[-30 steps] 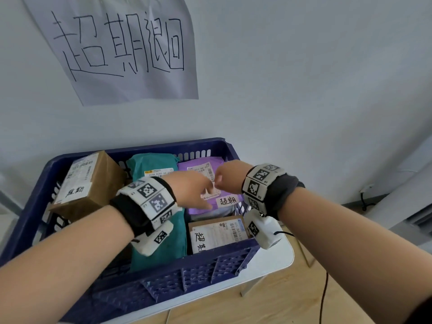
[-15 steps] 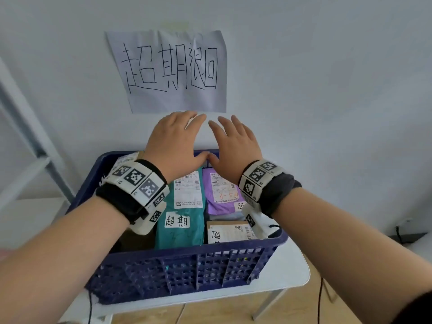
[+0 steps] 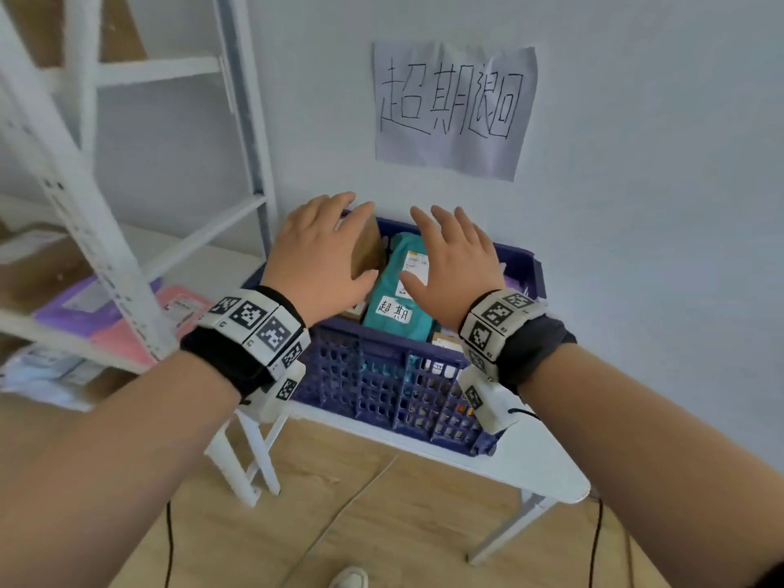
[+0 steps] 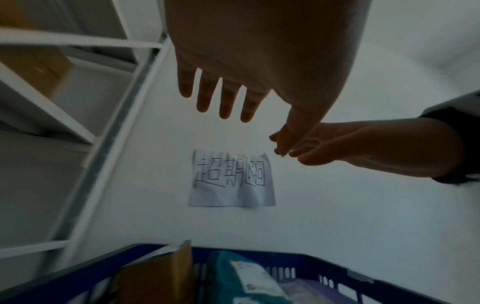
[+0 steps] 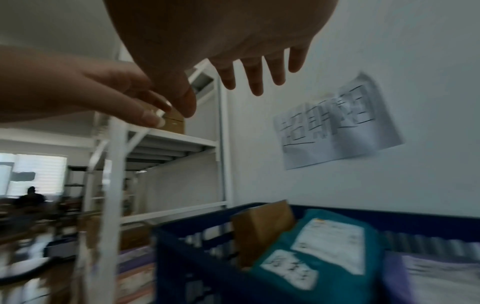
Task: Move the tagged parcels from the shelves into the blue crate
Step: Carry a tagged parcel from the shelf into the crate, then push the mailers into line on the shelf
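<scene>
The blue crate (image 3: 394,375) stands on a small white table (image 3: 547,473) against the wall. Inside it lie a teal bag (image 3: 392,290) with a handwritten tag, a brown box (image 3: 367,248) leaning at the left, and a purple bag (image 3: 515,275) at the right. My left hand (image 3: 322,248) and right hand (image 3: 456,261) hover side by side above the crate, palms down, fingers straight and spread, holding nothing. The left wrist view shows my left hand (image 4: 223,96) empty above the crate (image 4: 64,275). The right wrist view shows my right hand (image 5: 259,76) empty above the teal bag (image 5: 319,259).
A white metal shelf rack (image 3: 106,265) stands at the left, with purple and pink parcels (image 3: 127,316) on a lower shelf. A paper sign (image 3: 452,108) with handwriting hangs on the wall above the crate. Cables (image 3: 169,541) trail over the wooden floor.
Both hands have lifted out of the crate and spread open above it. My view has pulled back and swung left, bringing the shelf rack into sight.
</scene>
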`<state>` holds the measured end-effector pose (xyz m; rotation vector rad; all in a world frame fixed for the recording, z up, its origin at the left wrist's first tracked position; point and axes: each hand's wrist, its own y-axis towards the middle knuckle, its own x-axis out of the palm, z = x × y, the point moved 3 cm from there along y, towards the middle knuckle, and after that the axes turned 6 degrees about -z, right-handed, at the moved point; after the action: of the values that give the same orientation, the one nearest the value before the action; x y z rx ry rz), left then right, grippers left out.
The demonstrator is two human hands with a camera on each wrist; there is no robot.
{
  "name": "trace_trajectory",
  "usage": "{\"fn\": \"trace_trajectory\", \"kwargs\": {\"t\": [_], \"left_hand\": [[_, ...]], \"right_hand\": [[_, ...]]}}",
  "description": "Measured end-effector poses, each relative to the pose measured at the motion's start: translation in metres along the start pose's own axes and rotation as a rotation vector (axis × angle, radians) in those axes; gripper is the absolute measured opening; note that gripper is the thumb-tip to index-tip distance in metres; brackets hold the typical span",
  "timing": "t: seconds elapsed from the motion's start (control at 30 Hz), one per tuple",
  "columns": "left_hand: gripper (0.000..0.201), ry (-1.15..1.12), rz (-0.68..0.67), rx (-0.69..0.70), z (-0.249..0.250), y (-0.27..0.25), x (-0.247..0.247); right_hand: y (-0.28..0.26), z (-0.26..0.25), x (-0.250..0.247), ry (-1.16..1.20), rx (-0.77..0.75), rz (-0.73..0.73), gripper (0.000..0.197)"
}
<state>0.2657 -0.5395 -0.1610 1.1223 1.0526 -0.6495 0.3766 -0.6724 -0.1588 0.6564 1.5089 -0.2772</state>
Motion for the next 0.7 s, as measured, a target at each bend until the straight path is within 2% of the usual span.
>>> {"fn": "trace_trajectory", "kwargs": {"t": [0.13, 0.3, 0.4, 0.7], "left_hand": [[0.077, 0.056, -0.017, -0.131, -0.038, -0.057, -0.019], [0.077, 0.129, 0.048, -0.297, -0.087, -0.121, -0.055], [0.077, 0.166, 0.022, -0.420, -0.123, -0.166, -0.073], [0.070, 0.307, 0.079, -0.705, -0.242, -0.335, -0.140]], "right_hand": [[-0.006, -0.061, 0.002, 0.066, -0.146, -0.017, 0.076], [-0.008, -0.149, 0.003, 0.110, -0.350, -0.020, 0.076], [-0.011, -0.204, 0.011, 0.153, -0.460, -0.038, 0.074], [-0.037, -0.408, 0.044, 0.308, -0.740, -0.087, 0.072]]}}
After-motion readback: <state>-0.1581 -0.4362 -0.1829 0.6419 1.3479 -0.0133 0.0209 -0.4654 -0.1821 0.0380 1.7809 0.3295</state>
